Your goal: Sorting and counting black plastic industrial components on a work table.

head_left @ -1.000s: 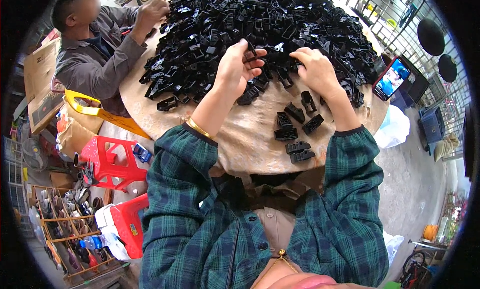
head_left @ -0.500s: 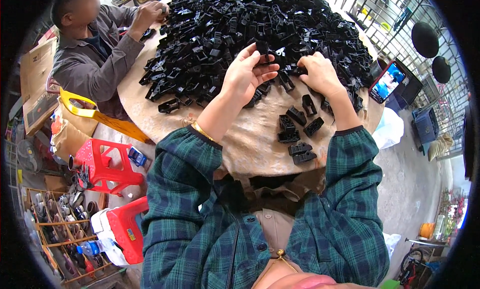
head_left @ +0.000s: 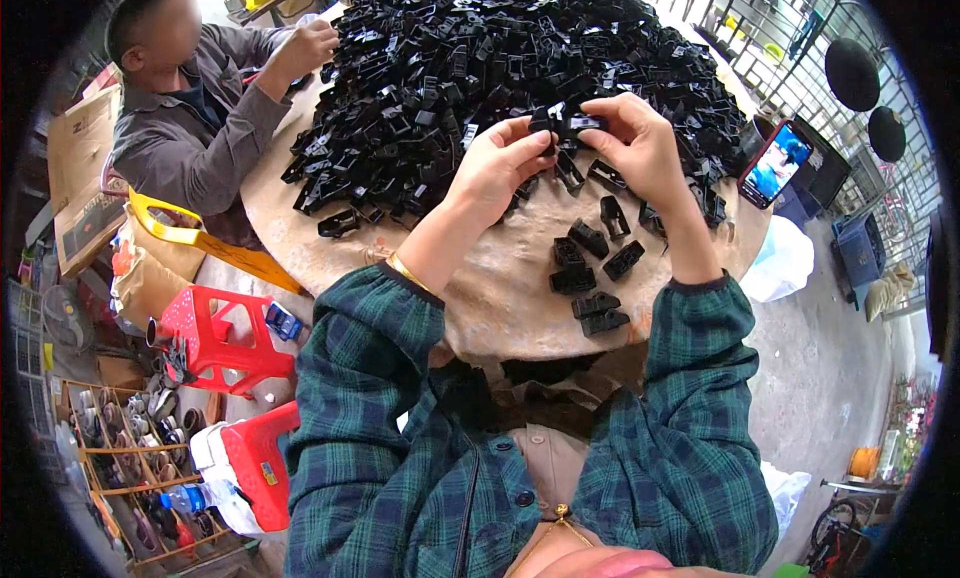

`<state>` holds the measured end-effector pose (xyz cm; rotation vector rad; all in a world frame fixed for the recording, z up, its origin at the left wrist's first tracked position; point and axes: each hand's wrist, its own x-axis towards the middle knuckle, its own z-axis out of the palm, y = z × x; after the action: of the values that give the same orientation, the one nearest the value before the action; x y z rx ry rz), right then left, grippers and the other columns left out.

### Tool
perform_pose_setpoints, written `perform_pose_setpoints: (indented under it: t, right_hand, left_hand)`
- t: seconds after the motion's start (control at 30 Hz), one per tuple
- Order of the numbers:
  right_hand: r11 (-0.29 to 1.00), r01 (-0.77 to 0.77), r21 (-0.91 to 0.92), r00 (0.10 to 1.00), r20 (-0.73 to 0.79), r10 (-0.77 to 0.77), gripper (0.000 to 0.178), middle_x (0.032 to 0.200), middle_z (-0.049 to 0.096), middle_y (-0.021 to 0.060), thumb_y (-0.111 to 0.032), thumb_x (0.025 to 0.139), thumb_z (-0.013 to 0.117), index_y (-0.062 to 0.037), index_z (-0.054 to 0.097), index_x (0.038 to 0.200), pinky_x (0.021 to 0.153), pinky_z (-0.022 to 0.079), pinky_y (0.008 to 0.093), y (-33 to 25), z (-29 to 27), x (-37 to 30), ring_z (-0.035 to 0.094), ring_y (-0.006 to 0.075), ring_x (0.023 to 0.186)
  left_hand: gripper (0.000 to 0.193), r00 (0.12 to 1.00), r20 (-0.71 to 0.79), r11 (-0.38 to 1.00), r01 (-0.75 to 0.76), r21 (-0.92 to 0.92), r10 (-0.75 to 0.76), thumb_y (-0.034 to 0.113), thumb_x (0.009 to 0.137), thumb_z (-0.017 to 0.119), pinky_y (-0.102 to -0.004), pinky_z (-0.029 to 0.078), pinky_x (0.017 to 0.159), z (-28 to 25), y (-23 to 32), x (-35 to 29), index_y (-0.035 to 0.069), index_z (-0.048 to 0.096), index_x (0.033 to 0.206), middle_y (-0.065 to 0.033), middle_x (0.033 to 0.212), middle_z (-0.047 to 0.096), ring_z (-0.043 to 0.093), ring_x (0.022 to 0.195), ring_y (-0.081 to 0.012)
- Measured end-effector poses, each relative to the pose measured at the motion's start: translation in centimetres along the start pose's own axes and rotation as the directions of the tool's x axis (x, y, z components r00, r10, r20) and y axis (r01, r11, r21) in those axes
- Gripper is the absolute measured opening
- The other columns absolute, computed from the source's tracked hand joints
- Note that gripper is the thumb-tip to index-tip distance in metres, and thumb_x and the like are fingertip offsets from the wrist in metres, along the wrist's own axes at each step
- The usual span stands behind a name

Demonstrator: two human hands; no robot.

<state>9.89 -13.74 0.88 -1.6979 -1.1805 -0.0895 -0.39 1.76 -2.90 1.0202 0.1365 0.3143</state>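
Note:
My left hand (head_left: 492, 170) is closed in a pinch on a small black plastic part (head_left: 543, 121) at the near edge of a large heap. Beside it, my right hand (head_left: 645, 150) grips another black plastic part (head_left: 586, 123) between thumb and fingers. The two parts are close together; whether they touch is hard to make out. The heap (head_left: 440, 68) of similar black parts covers most of the round table. Nearer to me, several loose black parts (head_left: 588, 240) lie in a small group on the patterned tablecloth (head_left: 490, 298).
A co-worker (head_left: 200, 108) sits at the table's left, hands at the heap. A phone (head_left: 778, 163) stands upright at the right edge. On the left are a yellow chair (head_left: 165, 218), a red stool (head_left: 215, 338) and a shoe rack (head_left: 120, 448). A white bag (head_left: 780, 263) hangs at the right.
My right hand has lifted from the heap with a black part and come closer to my left. My left fingers have closed round their part. The co-worker's hands have shifted slightly.

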Motion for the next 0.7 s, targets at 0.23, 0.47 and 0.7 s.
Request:
perform_pose_setpoints:
  t: [0.23, 0.47, 0.7]
  right_hand:
    - [0.899, 0.409, -0.154, 0.896, -0.119, -0.428, 0.014, 0.089, 0.063, 0.0119, 0.002, 0.075, 0.063, 0.0003, 0.064, 0.090, 0.071, 0.051, 0.0278, -1.2, 2.5, -0.7, 0.062, 0.0220, 0.079]
    - [0.802, -0.196, 0.565, 0.975, 0.024, 0.222, 0.033, 0.098, 0.061, 0.0060, 0.001, 0.080, 0.062, 0.0030, 0.053, 0.112, 0.083, 0.046, 0.0240, 0.4, 2.8, -0.8, 0.058, 0.0112, 0.089]
    - [0.864, -0.275, 0.422, 0.959, 0.184, 0.216, 0.029, 0.097, 0.063, 0.0072, -0.001, 0.078, 0.065, 0.0033, 0.058, 0.106, 0.079, 0.048, 0.0237, 1.1, 1.6, -1.0, 0.059, 0.0101, 0.085]
  left_hand:
    - [0.022, 0.992, 0.122, 0.967, 0.068, -0.246, -0.038, 0.005, 0.086, 0.056, -0.0273, 0.053, 0.076, -0.3, 0.1, 0.2, -0.001, 0.053, 0.106, -0.0069, 0.098, 0.060, 0.061, 0.085, -0.0158]
    - [0.038, 0.964, 0.074, 0.952, -0.263, 0.156, 0.254, 0.002, 0.082, 0.060, -0.0231, 0.049, 0.079, 0.7, -0.1, -0.6, -0.004, 0.047, 0.117, -0.0065, 0.101, 0.058, 0.058, 0.087, -0.0108]
    - [0.039, 0.970, 0.093, 0.868, -0.241, 0.434, 0.223, 0.000, 0.077, 0.064, -0.0226, 0.047, 0.079, 0.9, 0.3, -0.7, -0.004, 0.052, 0.114, -0.0060, 0.097, 0.061, 0.058, 0.087, -0.0105]
